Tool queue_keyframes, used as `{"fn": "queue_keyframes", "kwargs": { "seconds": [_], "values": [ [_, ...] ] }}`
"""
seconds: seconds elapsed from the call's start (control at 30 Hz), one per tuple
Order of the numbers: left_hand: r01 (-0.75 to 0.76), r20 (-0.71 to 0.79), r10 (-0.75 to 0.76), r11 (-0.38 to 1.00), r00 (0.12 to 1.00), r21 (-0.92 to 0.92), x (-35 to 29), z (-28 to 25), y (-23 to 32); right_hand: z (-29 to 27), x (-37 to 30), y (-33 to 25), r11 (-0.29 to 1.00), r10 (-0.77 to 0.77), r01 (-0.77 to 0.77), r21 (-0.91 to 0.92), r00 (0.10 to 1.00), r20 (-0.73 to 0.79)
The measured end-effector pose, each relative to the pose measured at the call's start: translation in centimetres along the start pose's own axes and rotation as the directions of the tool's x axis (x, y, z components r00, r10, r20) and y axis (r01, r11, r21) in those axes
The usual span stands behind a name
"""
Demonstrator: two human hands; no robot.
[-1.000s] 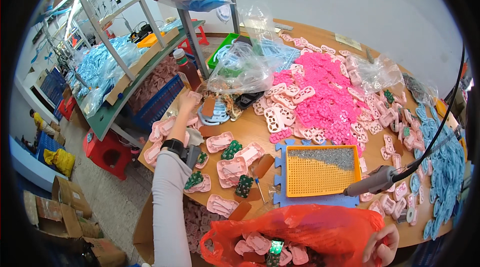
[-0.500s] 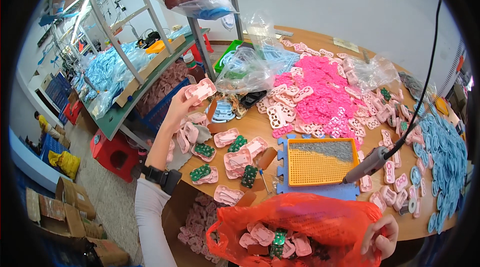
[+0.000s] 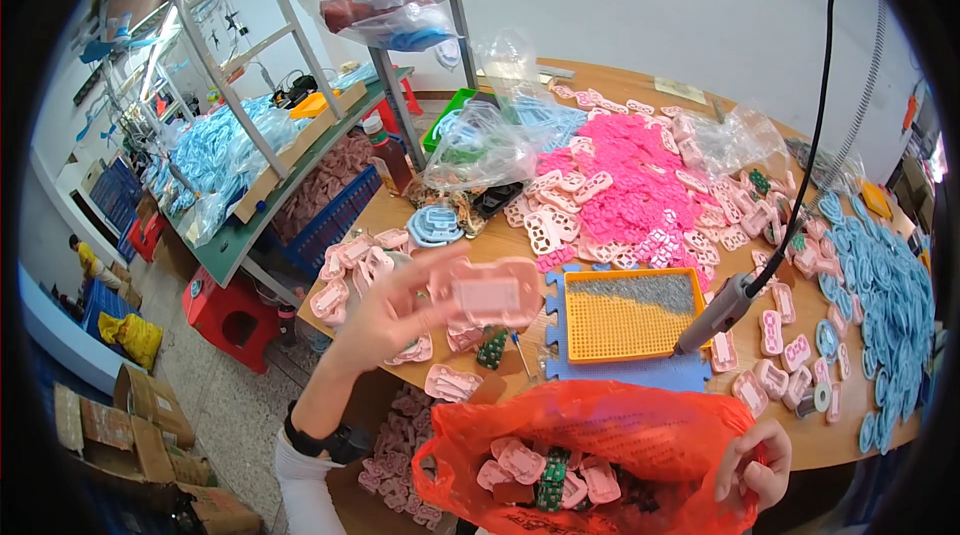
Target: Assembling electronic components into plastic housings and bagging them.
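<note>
In front of me my left hand (image 3: 385,325) pinches a pale pink plastic shell (image 3: 490,293) between thumb and fingers, slightly smeared by motion. The shell is held above the table, to the left of the yellow tray. My right hand (image 3: 755,465) grips the right edge of a red plastic bag (image 3: 600,415) at the table's front edge. The bag's mouth gapes. Inside lie several pink shells (image 3: 520,460) and green circuit boards (image 3: 551,480). Below my left hand more pink shells (image 3: 455,383) and a green board (image 3: 492,348) are partly covered by it.
A yellow tray (image 3: 632,360) of grey pins rests on a blue foam mat (image 3: 640,375). A soldering-type grey handle (image 3: 715,315) with a black cable hangs over its right side. Bright pink pieces (image 3: 640,185) and light blue rings (image 3: 880,305) lie heaped behind and right.
My left hand has swung right and toward me with the pink shell, from the table's left side. My right hand stays on the red bag. The view has shifted slightly.
</note>
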State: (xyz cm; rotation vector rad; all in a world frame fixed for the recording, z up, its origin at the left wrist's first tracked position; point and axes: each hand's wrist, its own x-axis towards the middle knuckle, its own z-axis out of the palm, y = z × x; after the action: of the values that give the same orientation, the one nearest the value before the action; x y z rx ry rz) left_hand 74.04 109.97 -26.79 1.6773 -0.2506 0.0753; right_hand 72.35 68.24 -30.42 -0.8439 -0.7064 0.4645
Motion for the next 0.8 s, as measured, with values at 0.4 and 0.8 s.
{"fn": "queue_keyframes", "kwargs": {
  "seconds": [0.4, 0.8],
  "values": [
    [0.157, 0.465, -0.159, 0.987, 0.871, 0.045, -3.7, 9.5, 0.0, 0.4, -1.3, -0.5, 0.998, -0.060, 0.060, 0.003, 0.998, 0.002],
    [-0.227, 0.557, -0.217, 0.751, 0.802, 0.620, -13.2, 12.6, -14.3, -0.7, -2.9, -0.9, 0.988, -0.143, 0.140, -0.064, 0.988, -0.053]
  ]
}}
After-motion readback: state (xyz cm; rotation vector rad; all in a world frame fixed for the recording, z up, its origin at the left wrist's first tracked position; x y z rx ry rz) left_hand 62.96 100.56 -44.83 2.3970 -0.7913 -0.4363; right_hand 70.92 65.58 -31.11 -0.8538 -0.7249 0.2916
